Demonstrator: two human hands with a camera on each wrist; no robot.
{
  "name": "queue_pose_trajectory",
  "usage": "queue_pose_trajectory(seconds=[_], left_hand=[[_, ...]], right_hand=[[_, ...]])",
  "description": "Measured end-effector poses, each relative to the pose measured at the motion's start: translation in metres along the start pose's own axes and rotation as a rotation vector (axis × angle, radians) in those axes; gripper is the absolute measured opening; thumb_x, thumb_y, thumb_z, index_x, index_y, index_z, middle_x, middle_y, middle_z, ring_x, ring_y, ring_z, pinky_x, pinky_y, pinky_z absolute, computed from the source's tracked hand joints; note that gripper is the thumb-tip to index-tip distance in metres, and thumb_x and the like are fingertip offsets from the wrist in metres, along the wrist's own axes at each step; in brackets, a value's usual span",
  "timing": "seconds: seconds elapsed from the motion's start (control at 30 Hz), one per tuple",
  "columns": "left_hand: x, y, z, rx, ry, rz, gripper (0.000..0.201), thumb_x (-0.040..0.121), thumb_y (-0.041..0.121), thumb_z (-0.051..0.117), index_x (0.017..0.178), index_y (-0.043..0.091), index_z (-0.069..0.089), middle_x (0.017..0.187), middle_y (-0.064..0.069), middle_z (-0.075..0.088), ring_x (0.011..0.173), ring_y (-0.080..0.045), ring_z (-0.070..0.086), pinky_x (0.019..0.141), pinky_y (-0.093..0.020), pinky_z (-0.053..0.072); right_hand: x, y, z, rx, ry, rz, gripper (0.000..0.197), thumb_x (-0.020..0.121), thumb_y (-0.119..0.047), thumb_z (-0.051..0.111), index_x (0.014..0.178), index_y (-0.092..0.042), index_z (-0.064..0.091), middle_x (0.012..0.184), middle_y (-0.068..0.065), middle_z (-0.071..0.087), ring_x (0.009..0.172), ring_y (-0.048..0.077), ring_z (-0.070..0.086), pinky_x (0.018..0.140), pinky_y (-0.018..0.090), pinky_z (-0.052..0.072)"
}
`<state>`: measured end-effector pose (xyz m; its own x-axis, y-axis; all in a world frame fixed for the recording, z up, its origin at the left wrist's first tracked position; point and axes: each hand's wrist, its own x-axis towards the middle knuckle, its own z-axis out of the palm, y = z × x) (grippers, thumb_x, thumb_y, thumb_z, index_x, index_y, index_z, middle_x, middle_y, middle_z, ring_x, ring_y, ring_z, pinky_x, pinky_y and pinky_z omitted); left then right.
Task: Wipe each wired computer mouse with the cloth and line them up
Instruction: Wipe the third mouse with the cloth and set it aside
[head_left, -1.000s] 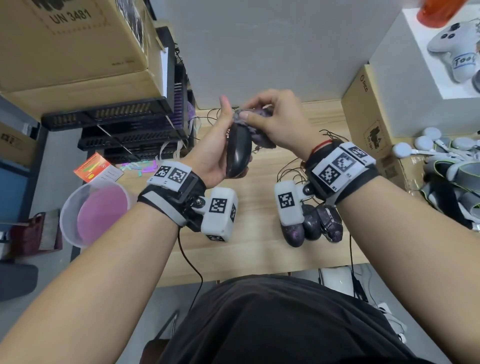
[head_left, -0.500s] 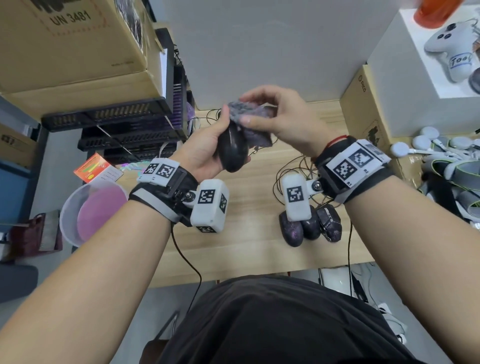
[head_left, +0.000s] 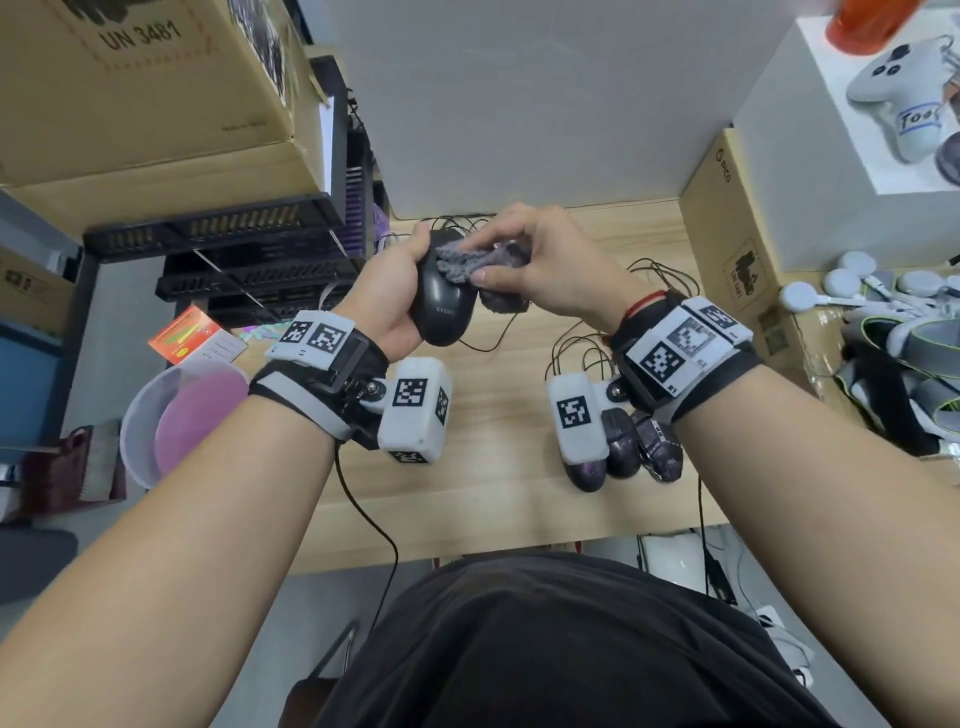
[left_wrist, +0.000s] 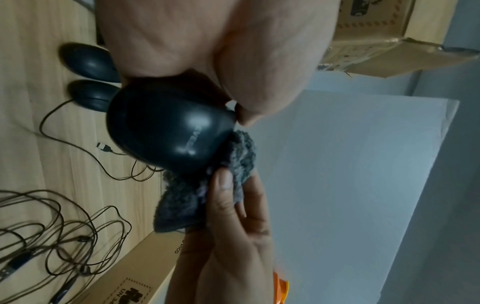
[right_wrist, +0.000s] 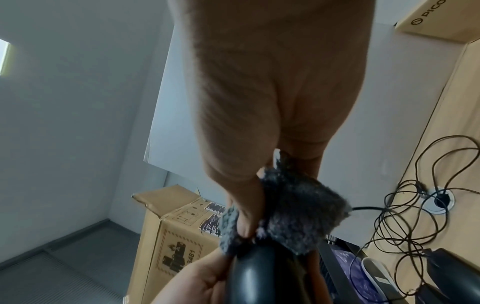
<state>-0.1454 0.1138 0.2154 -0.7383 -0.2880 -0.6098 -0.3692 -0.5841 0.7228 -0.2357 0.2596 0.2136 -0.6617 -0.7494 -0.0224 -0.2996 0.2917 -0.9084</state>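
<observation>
- Left hand (head_left: 387, 306): grip curled round a black mouse (head_left: 441, 301), held up above the table (head_left: 498, 499), its back toward the head camera.
- Right hand (head_left: 545, 260): thumb and fingers pinch a grey fuzzy cloth (head_left: 467, 262) against the front end of the held mouse; part of the cloth hangs to the right of the mouse.
- Mouse cord: thin, black, trailing down from the held mouse to the table.
- Three dark mice (head_left: 623, 452): side by side on the table under the right wrist, touching or nearly so, partly hidden by the white wrist camera (head_left: 574, 415). The left wrist view shows two of them (left_wrist: 88, 82) lying parallel.
- Cords (head_left: 582, 353): loose tangle on the table behind the row, between it and the right-hand box.
- Cardboard box (head_left: 737, 228): at the table's right edge, a white box (head_left: 810, 156) on top carrying a pale game controller (head_left: 904, 98).
- Black trays (head_left: 249, 260): stacked at the table's left, under large cardboard boxes (head_left: 145, 104).
- Clear tub (head_left: 182, 415): off the table's left edge, pink inside.
- Red card (head_left: 197, 338): just behind the tub.
- Pile of grey and white gear (head_left: 893, 332): far right.
</observation>
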Motion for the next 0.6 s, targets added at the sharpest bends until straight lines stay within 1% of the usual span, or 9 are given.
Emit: queue_pose_trajectory(seconds=[0.07, 0.17, 0.23, 0.3, 0.4, 0.47, 0.5, 0.53, 0.6], left_hand=[[-0.002, -0.002, 0.002, 0.032, -0.021, 0.010, 0.050, 0.110, 0.039, 0.037, 0.138, 0.002, 0.057, 0.136, -0.021, 0.064, 0.119, -0.032, 0.065, 0.109, -0.047, 0.048], [-0.006, 0.000, 0.006, 0.052, -0.003, 0.029, 0.046, 0.109, 0.037, 0.040, 0.137, 0.005, 0.057, 0.124, -0.018, 0.069, 0.104, -0.030, 0.067, 0.093, -0.044, 0.057], [-0.004, 0.001, 0.004, 0.028, 0.035, 0.025, 0.045, 0.109, 0.037, 0.039, 0.136, 0.006, 0.058, 0.120, -0.016, 0.070, 0.101, -0.031, 0.068, 0.080, -0.040, 0.060], [-0.003, 0.003, -0.001, -0.010, 0.084, 0.031, 0.044, 0.108, 0.037, 0.040, 0.134, 0.007, 0.060, 0.122, -0.016, 0.071, 0.103, -0.032, 0.071, 0.081, -0.041, 0.061], [0.000, 0.006, -0.005, 0.012, 0.158, 0.049, 0.044, 0.107, 0.041, 0.043, 0.132, 0.011, 0.063, 0.114, -0.013, 0.072, 0.096, -0.031, 0.072, 0.085, -0.047, 0.059], [-0.001, 0.008, -0.003, 0.061, 0.182, 0.056, 0.043, 0.105, 0.043, 0.045, 0.130, 0.014, 0.063, 0.116, -0.011, 0.074, 0.103, -0.032, 0.072, 0.099, -0.051, 0.052], [-0.001, 0.009, -0.002, 0.087, 0.179, 0.065, 0.042, 0.105, 0.044, 0.045, 0.128, 0.015, 0.064, 0.113, -0.009, 0.076, 0.104, -0.030, 0.073, 0.101, -0.051, 0.051], [-0.002, 0.009, -0.001, 0.107, 0.175, 0.064, 0.040, 0.105, 0.044, 0.046, 0.126, 0.016, 0.065, 0.107, -0.007, 0.077, 0.099, -0.028, 0.074, 0.098, -0.048, 0.054], [-0.005, 0.006, 0.005, 0.113, 0.165, 0.058, 0.036, 0.107, 0.041, 0.045, 0.124, 0.015, 0.064, 0.095, -0.005, 0.075, 0.083, -0.023, 0.073, 0.078, -0.037, 0.060]], right_hand=[[0.005, -0.001, -0.001, 0.027, 0.080, 0.057, 0.023, 0.082, -0.013, 0.078, 0.104, -0.017, 0.072, 0.088, -0.011, 0.065, 0.079, 0.012, 0.063, 0.080, 0.038, 0.058], [0.006, 0.001, -0.001, 0.035, 0.190, 0.110, 0.016, 0.088, -0.021, 0.072, 0.103, -0.024, 0.067, 0.089, -0.012, 0.065, 0.080, 0.005, 0.062, 0.088, 0.035, 0.055], [0.003, 0.005, -0.003, 0.100, 0.152, 0.119, 0.011, 0.088, -0.020, 0.072, 0.096, -0.026, 0.065, 0.093, -0.002, 0.068, 0.082, 0.008, 0.063, 0.084, 0.037, 0.057], [-0.004, 0.007, -0.004, 0.153, 0.052, 0.088, 0.014, 0.084, -0.014, 0.076, 0.091, -0.020, 0.066, 0.095, 0.004, 0.068, 0.086, 0.012, 0.063, 0.085, 0.036, 0.056], [-0.012, 0.004, -0.002, 0.140, -0.116, 0.035, 0.021, 0.077, -0.005, 0.081, 0.082, -0.016, 0.064, 0.090, 0.004, 0.066, 0.085, 0.013, 0.062, 0.082, 0.030, 0.054], [-0.010, 0.003, 0.000, 0.141, -0.032, 0.050, 0.023, 0.076, -0.005, 0.082, 0.081, -0.019, 0.064, 0.090, 0.003, 0.067, 0.083, 0.013, 0.063, 0.083, 0.035, 0.055], [-0.008, 0.003, 0.000, 0.157, 0.058, 0.073, 0.021, 0.077, -0.007, 0.081, 0.082, -0.020, 0.065, 0.091, 0.004, 0.068, 0.082, 0.014, 0.065, 0.083, 0.037, 0.056], [-0.006, 0.002, 0.001, 0.165, 0.155, 0.090, 0.018, 0.078, -0.012, 0.080, 0.084, -0.021, 0.066, 0.093, 0.005, 0.069, 0.082, 0.017, 0.067, 0.084, 0.040, 0.058], [-0.002, -0.002, 0.001, 0.157, 0.289, 0.087, 0.015, 0.078, -0.021, 0.079, 0.086, -0.026, 0.068, 0.093, 0.006, 0.071, 0.083, 0.022, 0.069, 0.083, 0.048, 0.058]])
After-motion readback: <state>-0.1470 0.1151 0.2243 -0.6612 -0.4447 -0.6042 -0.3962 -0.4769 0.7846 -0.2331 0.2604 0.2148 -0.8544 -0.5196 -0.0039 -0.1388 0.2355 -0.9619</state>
